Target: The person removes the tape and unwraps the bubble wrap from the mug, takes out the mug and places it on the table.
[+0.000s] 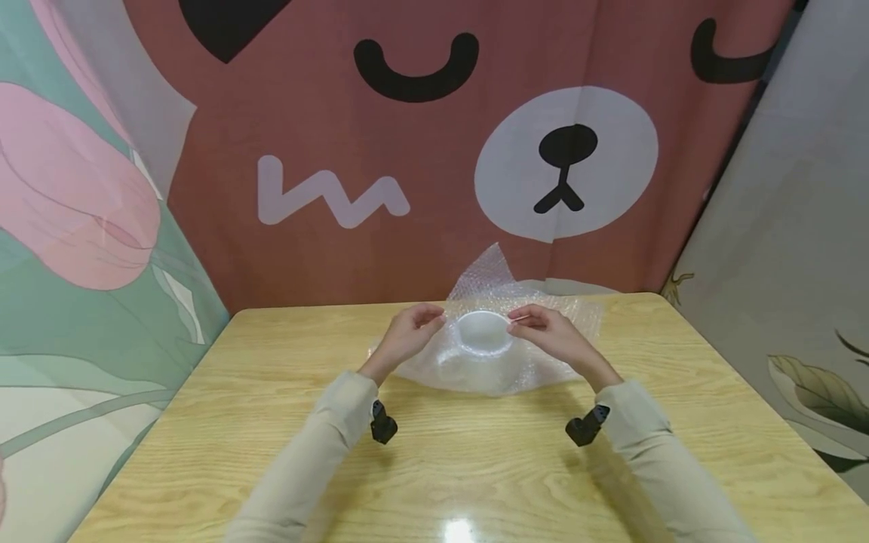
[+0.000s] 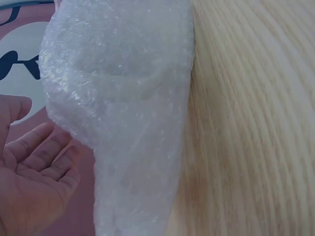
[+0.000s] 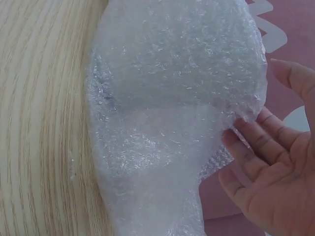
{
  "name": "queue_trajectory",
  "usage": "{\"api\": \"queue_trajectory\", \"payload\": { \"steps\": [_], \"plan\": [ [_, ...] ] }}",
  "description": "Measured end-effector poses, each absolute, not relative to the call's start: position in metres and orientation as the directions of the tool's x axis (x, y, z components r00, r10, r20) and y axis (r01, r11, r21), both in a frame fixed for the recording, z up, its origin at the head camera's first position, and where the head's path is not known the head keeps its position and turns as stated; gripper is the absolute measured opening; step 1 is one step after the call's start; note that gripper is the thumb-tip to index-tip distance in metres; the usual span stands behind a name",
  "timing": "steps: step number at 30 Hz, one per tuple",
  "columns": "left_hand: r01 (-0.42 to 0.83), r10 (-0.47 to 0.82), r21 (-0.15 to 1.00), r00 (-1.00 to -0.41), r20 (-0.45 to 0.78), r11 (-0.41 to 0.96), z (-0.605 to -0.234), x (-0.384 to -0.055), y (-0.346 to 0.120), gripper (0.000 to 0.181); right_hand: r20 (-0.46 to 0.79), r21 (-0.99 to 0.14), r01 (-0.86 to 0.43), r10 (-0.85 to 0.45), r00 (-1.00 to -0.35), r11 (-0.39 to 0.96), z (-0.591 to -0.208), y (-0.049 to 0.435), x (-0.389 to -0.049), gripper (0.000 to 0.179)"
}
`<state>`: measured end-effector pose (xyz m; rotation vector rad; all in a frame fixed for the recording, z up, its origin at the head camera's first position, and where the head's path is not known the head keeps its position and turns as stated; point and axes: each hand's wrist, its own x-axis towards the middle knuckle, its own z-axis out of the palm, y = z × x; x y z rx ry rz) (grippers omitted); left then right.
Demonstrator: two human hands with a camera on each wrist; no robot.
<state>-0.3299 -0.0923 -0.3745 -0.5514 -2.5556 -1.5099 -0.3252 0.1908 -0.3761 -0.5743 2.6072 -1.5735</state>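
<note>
A pale, round-rimmed vessel that looks like a bowl [image 1: 484, 335] stands on a sheet of bubble wrap [image 1: 543, 368], which is gathered up around its sides. Beside the rim, on the left, is my left hand [image 1: 412, 329]. The left wrist view shows its fingers [image 2: 51, 160] relaxed and slightly bent, holding nothing. On the other side, my right hand [image 1: 551, 332] touches the bubble wrap with its fingertips [image 3: 235, 142], the thumb held away from the sheet. Both wrist views show the wrap [image 2: 138, 128] hiding the vessel's outer wall.
The wooden table [image 1: 462, 460] lies under the wrap, which sits near its back edge. Behind hangs a curtain [image 1: 407, 256] with a bear's face. A peak of bubble wrap [image 1: 485, 275] stands up at the back. Small black wrist cameras [image 1: 384, 424] hang below the sleeves.
</note>
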Motion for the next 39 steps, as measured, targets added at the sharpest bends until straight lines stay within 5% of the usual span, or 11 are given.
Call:
{"api": "queue_trajectory", "payload": {
  "steps": [39],
  "plan": [
    [0.224, 0.158, 0.933, -0.970, 0.185, 0.282, -0.382, -0.334, -0.083, 0.024, 0.205, -0.872, -0.350, -0.395, -0.895, 0.341, -0.374, 0.196, -0.325, 0.025]
  ]
}}
